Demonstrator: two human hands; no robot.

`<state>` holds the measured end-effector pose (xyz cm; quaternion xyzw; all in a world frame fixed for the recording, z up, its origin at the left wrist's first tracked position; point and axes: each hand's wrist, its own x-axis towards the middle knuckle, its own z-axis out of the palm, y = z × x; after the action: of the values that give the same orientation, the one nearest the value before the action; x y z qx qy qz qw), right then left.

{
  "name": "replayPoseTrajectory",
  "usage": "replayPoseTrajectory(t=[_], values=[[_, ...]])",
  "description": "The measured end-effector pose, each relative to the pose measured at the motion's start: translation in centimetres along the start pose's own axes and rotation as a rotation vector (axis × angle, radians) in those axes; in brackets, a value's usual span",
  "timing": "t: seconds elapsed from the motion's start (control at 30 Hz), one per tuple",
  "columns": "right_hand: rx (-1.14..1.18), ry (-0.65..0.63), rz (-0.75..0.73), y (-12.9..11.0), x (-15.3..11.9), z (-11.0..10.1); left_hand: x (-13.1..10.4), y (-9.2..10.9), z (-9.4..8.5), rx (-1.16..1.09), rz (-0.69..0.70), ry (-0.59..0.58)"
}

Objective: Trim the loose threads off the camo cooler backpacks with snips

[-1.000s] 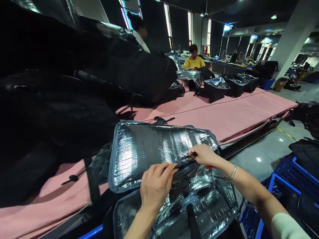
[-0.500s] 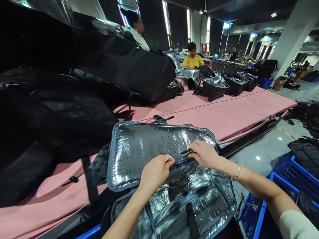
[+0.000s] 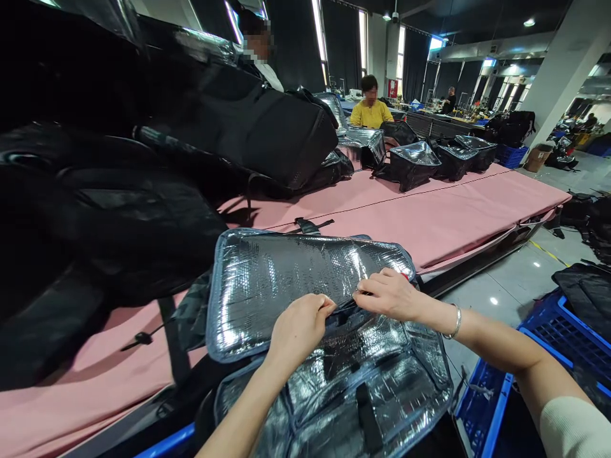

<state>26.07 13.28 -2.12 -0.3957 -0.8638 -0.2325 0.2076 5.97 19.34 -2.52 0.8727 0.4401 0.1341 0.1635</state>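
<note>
An insulated bag with a silvery foil lining (image 3: pixel 286 264) lies opened out before me, its lid folded back toward the table. My left hand (image 3: pixel 300 327) is closed, pinching the dark binding (image 3: pixel 341 313) along the seam between lid and body. Just to its right, my right hand (image 3: pixel 386 292) is also closed, fingertips at the same seam. It holds small dark thread snips, mostly hidden in the fingers; a red bit (image 3: pixel 405 277) shows behind the hand. A black strap (image 3: pixel 368 416) lies across the lining below.
Large black bags (image 3: pixel 229 121) are piled on the left of the pink-covered table (image 3: pixel 458 210). Several foil-lined bags (image 3: pixel 413 156) stand farther back. Blue crates (image 3: pixel 496 394) are on the floor at right. A person in yellow (image 3: pixel 371 113) and another person (image 3: pixel 258 48) are beyond the table.
My right hand has shifted slightly left along the seam and turned; the snips' blades, visible before, are now mostly hidden. My left hand keeps its pinch in nearly the same place.
</note>
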Motion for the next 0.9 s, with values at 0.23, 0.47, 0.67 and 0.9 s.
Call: replayPoseTrajectory(t=[0.23, 0.47, 0.67, 0.9], values=[[0.074, -0.231, -0.001, 2.0, 1.7, 0.1, -0.2, -0.4, 0.3, 0.025, 0.036, 0.023], [0.303, -0.356, 0.022, 4.0, 3.0, 0.7, -0.5, -0.6, 0.2, 0.015, 0.065, 0.024], [0.349, -0.364, 0.001, 4.1, 3.2, 0.9, -0.6, -1.0, 0.8, 0.023, 0.107, 0.064], [0.254, -0.328, -0.069, 3.6, 3.2, 1.6, -0.6, -1.4, 1.1, 0.045, 0.136, 0.105]])
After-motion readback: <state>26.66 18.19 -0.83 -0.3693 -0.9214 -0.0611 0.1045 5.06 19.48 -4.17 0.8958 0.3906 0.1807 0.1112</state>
